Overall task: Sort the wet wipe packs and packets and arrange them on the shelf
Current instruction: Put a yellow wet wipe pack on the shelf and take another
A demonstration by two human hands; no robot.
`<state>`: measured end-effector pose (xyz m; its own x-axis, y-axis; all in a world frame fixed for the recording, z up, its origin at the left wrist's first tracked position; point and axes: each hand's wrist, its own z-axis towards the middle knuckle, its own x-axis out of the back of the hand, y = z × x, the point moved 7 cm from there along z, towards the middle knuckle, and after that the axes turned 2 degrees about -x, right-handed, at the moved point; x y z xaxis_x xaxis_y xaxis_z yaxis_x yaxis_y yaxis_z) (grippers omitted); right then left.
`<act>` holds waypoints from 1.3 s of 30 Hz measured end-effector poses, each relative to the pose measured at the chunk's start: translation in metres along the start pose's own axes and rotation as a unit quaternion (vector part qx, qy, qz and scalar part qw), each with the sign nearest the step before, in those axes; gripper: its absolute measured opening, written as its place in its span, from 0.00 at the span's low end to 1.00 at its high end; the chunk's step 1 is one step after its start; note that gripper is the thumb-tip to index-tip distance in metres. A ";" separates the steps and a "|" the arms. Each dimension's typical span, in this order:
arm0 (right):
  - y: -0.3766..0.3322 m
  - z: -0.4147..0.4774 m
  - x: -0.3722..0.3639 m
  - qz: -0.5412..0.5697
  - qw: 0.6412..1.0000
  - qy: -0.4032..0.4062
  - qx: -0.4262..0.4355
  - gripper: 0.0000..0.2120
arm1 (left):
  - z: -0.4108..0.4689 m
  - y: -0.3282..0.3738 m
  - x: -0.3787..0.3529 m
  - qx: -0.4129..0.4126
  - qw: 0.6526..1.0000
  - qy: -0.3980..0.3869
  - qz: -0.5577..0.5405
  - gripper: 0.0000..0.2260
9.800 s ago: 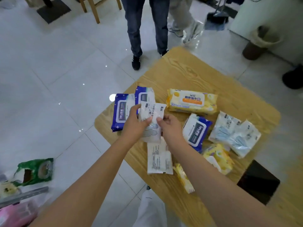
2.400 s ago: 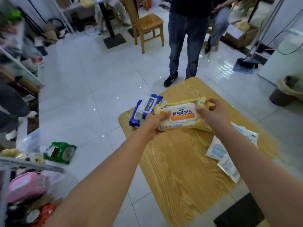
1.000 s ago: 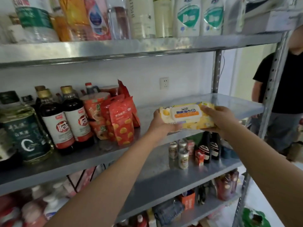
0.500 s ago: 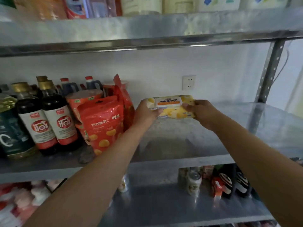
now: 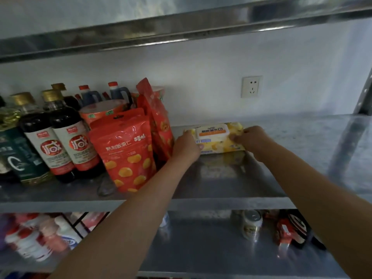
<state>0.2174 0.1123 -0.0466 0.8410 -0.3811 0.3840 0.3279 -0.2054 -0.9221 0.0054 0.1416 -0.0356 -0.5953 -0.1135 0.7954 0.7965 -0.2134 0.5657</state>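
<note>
The yellow wet wipe pack [image 5: 218, 137] lies toward the back of the middle shelf [image 5: 221, 178], at 3 o'clock from the red chestnut snack bags [image 5: 126, 150]. The left hand [image 5: 186, 147] grips its 9 o'clock end and the right hand [image 5: 251, 138] its 3 o'clock end, fingers curled round both. The left hand sits just beside the standing bags, so a careless pull-back could topple them. The pack's long axis runs 9 to 3 o'clock, flip lid up, label reading upright.

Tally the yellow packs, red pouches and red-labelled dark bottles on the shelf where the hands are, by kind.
Yellow wet wipe pack: 1
Red snack pouches: 2
Red-labelled dark bottles: 2
Total: 5
</note>
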 end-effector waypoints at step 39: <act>0.190 -0.666 0.130 0.210 0.787 0.572 -0.092 0.14 | -0.534 0.145 -0.056 -0.355 0.658 -0.543 -0.382 0.14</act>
<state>0.1022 -0.5764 -0.1404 -0.1147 -0.9913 -0.0648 -0.0326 0.0690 -0.9971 0.0977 -0.4015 -0.1142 -0.0590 0.9684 0.2423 -0.1705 -0.2489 0.9534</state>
